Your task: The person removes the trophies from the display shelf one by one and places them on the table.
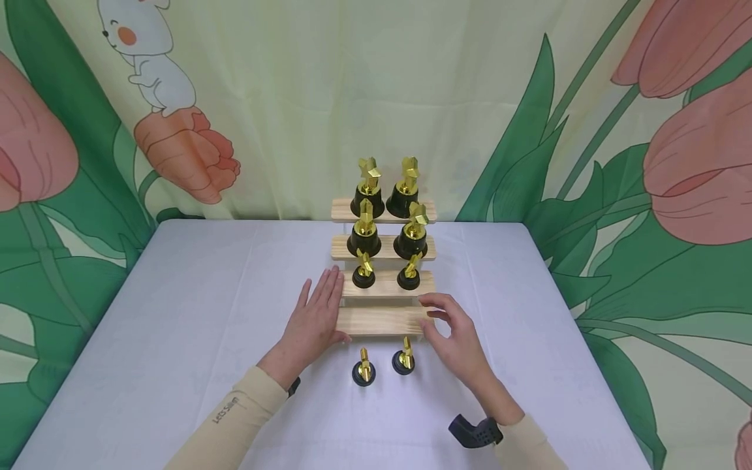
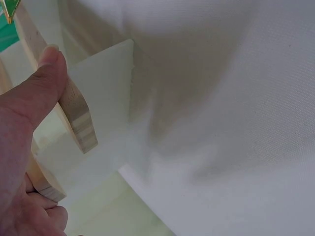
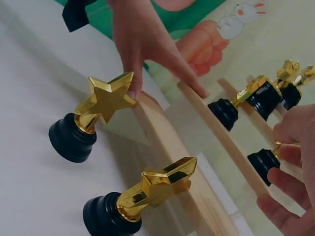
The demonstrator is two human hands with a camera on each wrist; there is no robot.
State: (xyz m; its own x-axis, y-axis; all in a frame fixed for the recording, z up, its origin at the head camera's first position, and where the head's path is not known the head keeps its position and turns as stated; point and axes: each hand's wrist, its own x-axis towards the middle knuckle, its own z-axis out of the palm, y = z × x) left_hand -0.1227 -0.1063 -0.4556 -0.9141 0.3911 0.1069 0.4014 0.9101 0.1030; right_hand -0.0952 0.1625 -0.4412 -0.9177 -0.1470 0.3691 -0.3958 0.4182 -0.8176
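A tiered stand has wooden shelves on pale side panels. My left hand [image 1: 315,315] lies along its left side with fingers straight. Its thumb [image 2: 51,64] touches a wooden shelf end [image 2: 81,123]. Beside the right end of the lowest shelf [image 1: 376,321], my right hand [image 1: 455,336] has its fingers bent and spread, holding nothing. That shelf bears no trophy. On the tablecloth before it stand two small gold star trophies with black bases, a left one [image 1: 363,372] and a right one [image 1: 403,360]. Two more small trophies stand on the shelf above [image 1: 386,289].
Larger star trophies stand in pairs on the two upper shelves, among them a rear left one [image 1: 368,196] and a front right one [image 1: 410,241]. A white cloth [image 1: 223,294] covers the table. Behind hangs a curtain [image 1: 329,98] printed with tulips and a rabbit.
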